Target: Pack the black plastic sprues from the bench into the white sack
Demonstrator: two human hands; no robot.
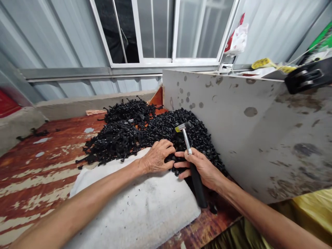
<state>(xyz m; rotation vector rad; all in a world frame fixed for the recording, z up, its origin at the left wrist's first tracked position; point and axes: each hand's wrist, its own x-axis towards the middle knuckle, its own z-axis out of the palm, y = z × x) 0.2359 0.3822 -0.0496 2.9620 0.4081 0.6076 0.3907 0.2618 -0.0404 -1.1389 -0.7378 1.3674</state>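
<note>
We find the right hand (201, 168) closed around a small hammer (196, 183), and the left hand (157, 157) curled over black plastic pieces (178, 138), its hold unclear.

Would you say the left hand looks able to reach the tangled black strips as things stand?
Probably yes: the left hand sits close to the tangled black strips, and nothing stands between them; the hammer is in the right hand, on its far side.

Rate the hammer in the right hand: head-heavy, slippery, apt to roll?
The hammer likely feels head-heavy: a solid-looking metal head on a thin metal shaft. The thick black grip looks rubbery, so it probably won't slip in the hand. Laid down, the round head might let it roll slightly.
</note>
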